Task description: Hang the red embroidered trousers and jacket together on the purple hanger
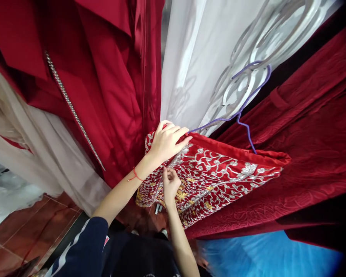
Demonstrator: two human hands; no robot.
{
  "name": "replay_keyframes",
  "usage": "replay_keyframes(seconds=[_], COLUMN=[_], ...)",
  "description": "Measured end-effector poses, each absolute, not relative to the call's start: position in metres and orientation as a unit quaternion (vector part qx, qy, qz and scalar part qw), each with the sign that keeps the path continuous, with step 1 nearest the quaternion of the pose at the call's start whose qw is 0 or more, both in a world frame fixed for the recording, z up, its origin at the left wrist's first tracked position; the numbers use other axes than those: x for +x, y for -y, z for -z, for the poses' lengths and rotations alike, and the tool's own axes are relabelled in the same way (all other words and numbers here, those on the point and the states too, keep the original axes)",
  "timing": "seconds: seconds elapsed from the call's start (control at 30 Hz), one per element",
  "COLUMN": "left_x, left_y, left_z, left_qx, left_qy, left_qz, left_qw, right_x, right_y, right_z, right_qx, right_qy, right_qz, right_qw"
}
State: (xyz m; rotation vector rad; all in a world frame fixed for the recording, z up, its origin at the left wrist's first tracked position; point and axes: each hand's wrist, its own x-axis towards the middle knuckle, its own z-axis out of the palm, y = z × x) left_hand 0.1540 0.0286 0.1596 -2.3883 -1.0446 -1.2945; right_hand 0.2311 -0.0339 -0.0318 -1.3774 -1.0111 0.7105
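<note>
Head view showed your left hand point(167, 141) flattened over the embroidered garment point(216, 177) near the purple hanger point(242, 109); your right hand point(170, 184) pinched its fabric, where a firm, even hold was advisable.

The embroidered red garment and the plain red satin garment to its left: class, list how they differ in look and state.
The embroidered red garment carries silver and gold patterning; the plain red satin garment is smooth, with one beaded strip. The left hand and right hand touch the embroidered one; the satin one hangs untouched. Both are red.
</note>
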Motion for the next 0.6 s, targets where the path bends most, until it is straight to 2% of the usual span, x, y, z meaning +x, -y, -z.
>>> replay_keyframes(seconds=[0.07, 0.17, 0.3, 0.43, 0.6], left_x=[0.153, 0.146, 0.128, 0.115, 0.123], left_y=[-0.026, -0.012, 0.014, 0.032, 0.03], left_z=[-0.161, -0.14, -0.057, 0.027, 0.051], left_qx=[-0.808, -0.742, -0.619, -0.682, -0.725], left_qy=[0.356, 0.391, 0.442, 0.477, 0.478], left_qz=[0.455, 0.53, 0.644, 0.55, 0.488], left_qw=[0.114, 0.126, 0.079, -0.065, -0.088], right_x=[0.227, 0.224, 0.227, 0.234, 0.233], right_y=[0.031, 0.029, 0.034, 0.044, 0.059], right_z=[0.032, 0.031, 0.025, 0.014, 0.009], right_qx=[-0.545, -0.521, -0.502, -0.496, -0.513], right_qy=[0.39, 0.375, 0.381, 0.403, 0.416], right_qz=[-0.379, -0.428, -0.48, -0.503, -0.48], right_qw=[0.638, 0.636, 0.61, 0.582, 0.578])
